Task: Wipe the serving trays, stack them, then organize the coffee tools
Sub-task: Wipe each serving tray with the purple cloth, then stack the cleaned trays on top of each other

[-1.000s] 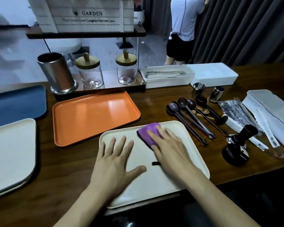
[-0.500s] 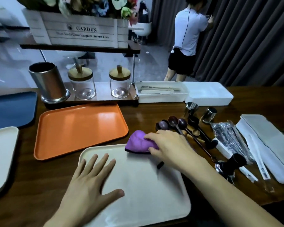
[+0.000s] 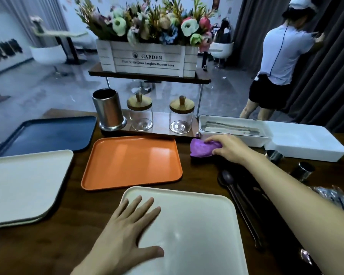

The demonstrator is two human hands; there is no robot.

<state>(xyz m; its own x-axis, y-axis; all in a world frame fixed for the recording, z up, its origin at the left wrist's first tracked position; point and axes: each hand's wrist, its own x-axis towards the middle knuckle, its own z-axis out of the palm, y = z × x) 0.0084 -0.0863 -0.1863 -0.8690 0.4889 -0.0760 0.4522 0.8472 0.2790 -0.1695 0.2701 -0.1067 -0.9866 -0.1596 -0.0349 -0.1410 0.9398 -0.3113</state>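
- Head view, hands: left hand (image 3: 127,229) lies flat on the cream rectangular plastic tray (image 3: 197,225) nearest the person, its fingers (image 3: 145,205) straight, spread and released.
- Right hand (image 3: 228,148) reaches far forward, and its fingers (image 3: 214,140) curl over the crumpled purple cloth (image 3: 201,148), grasping it against the thumb.
- Purple cloth sits on the dark wooden tabletop (image 3: 48,235), off the trays, just beside the front corner of the open white plastic box (image 3: 234,130) and to the right of the orange rectangular plastic tray (image 3: 131,161).
- Orange tray lies between the near cream tray and the wooden rack.
- A dark blue tray (image 3: 48,133) lies at the far left, and a stack of cream trays (image 3: 24,185) sits in front of it.
- Dark long-handled coffee spoons (image 3: 236,191) lie under the right forearm, beside the near cream tray; two small steel cups (image 3: 304,171) stand beyond the arm.
- On the rack stand a steel cylinder (image 3: 107,112) and two glass jars with wooden lids (image 3: 140,114); a white crate of flowers (image 3: 147,58) sits above.
- A flat white lid (image 3: 306,141) lies right of the box.
- A person (image 3: 276,62) stands at the dark curtain behind.
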